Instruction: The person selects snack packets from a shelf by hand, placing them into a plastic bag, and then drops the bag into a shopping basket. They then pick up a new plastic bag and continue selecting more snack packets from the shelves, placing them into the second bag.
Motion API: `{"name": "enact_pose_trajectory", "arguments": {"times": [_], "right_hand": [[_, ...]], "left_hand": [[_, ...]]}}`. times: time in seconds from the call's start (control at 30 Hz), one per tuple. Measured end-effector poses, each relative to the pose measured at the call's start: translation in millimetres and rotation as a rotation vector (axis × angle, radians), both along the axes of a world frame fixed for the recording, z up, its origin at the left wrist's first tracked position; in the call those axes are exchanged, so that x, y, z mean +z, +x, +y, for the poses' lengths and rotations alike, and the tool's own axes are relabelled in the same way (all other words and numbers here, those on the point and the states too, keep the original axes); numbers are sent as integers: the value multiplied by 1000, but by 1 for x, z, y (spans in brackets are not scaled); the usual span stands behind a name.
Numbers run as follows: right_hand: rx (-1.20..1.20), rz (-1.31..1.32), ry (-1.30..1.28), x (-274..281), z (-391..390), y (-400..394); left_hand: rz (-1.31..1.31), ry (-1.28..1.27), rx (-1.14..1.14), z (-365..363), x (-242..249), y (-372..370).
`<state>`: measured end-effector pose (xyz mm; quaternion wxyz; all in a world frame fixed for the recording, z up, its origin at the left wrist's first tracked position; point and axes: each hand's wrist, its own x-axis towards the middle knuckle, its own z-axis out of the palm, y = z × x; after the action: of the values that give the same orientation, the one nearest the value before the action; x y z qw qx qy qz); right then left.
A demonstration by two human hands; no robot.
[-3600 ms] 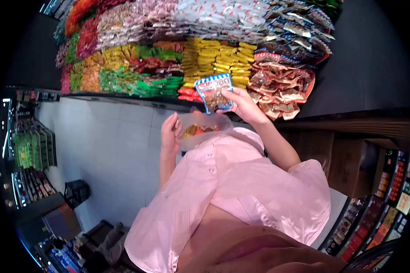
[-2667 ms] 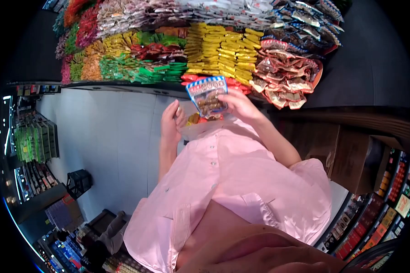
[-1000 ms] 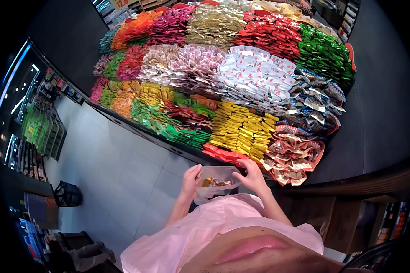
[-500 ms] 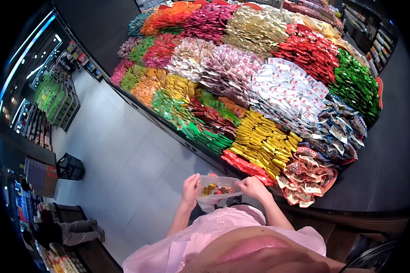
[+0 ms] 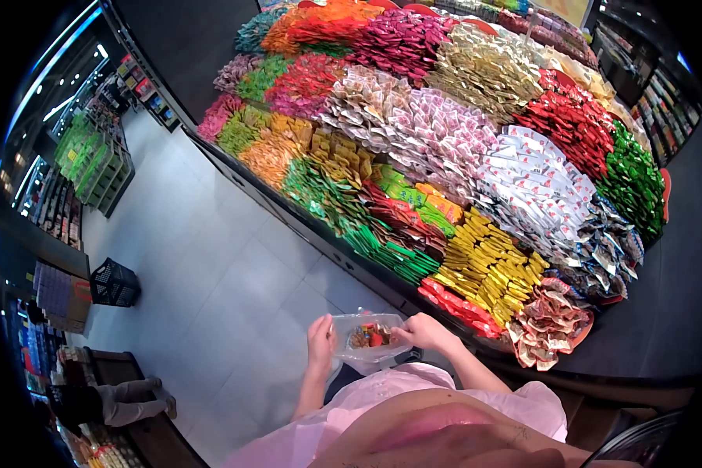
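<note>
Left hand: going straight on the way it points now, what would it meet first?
Probably the dark side of the packet display; the left hand points roughly toward it, though depth is unclear.

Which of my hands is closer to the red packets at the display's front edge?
Right. The right hand, gripping the clear bag, is just short of the red packets; the left hand, at the bag's opposite edge, is farther left.

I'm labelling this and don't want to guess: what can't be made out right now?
All in the head view:
- Packets in the plastic bag: overlapping, too small to count or read.
- Right hand: fingertips too small to tell apart at the rim.
- Sign: cut off by the top edge.
- Basket: interior too dark.
</note>
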<state>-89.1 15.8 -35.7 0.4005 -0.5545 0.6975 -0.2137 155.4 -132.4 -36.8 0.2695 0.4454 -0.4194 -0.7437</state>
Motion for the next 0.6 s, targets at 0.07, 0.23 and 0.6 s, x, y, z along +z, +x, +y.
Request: {"name": "enact_pose_trajectory", "arguments": {"times": [0.07, 0.23, 0.6], "right_hand": [[1, 23, 21, 4, -25, 13], [11, 86, 10, 8, -101, 53], [30, 140, -157, 30, -257, 123]], "left_hand": [[10, 13, 1, -25, -4, 13], [18, 53, 6, -88, 5, 48], [120, 6, 156, -223, 0, 141]]}}
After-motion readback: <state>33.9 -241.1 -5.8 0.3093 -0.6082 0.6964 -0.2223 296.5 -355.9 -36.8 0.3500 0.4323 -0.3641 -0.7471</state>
